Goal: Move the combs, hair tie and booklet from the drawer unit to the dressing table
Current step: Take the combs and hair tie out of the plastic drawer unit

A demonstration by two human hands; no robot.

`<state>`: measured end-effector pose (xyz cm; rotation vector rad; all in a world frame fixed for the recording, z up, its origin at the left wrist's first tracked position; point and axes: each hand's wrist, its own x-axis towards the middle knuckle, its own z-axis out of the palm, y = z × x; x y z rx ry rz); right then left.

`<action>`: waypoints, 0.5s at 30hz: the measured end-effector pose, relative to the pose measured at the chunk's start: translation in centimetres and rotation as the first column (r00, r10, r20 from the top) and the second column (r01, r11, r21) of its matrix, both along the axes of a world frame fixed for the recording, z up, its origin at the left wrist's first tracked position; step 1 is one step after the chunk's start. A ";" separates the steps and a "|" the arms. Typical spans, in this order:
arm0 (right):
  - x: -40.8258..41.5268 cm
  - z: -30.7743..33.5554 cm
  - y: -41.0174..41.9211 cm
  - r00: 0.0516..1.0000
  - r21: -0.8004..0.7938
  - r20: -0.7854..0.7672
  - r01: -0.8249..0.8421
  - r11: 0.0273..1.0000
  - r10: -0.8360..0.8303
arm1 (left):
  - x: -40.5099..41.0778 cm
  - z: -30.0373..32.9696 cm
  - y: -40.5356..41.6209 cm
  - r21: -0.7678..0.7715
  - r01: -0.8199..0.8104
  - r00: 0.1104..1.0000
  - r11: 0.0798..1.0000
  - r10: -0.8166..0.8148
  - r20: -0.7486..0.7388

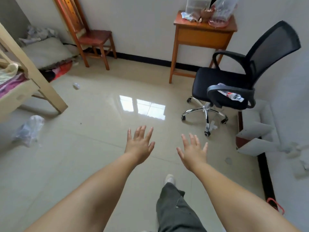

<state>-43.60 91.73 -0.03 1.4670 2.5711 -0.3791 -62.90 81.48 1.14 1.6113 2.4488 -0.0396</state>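
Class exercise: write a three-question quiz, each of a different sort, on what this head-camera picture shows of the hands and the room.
1. True or false: the left hand holds a comb.
2. What lies on the seat of the black office chair? A) a booklet B) a crumpled wrapper C) a shoe
3. Fill in: the wooden side table stands against the ____.

Key: 1. False; both it and the right hand are open and empty. 2. B. 3. Wall.

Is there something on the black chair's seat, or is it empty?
Not empty. A crumpled white, red and blue wrapper lies on the black mesh office chair's seat, near its front armrest.
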 end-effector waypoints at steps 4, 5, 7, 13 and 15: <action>-5.8 -0.5 11.3 1.000 0.031 -0.003 0.020 0.999 -0.020 | -4.4 -0.5 12.1 0.012 0.042 0.999 0.999 -0.042 0.000; -7.0 -0.5 14.0 1.000 0.041 -0.001 0.014 0.999 -0.014 | -5.4 -0.7 14.9 0.011 0.042 0.999 0.999 -0.042 0.002; -9.6 -0.1 20.3 1.000 0.050 0.003 0.003 0.999 -0.003 | -7.5 -0.6 21.1 0.012 0.038 0.999 0.999 -0.038 0.023; -17.0 1.1 35.8 0.998 0.036 0.059 0.002 0.999 -0.004 | -14.8 -0.1 35.7 0.013 0.041 0.999 0.999 -0.042 0.035; -20.0 0.7 40.5 0.998 0.027 0.059 -0.009 1.000 0.008 | -18.1 -0.5 40.1 -0.017 0.031 0.999 0.999 -0.031 0.042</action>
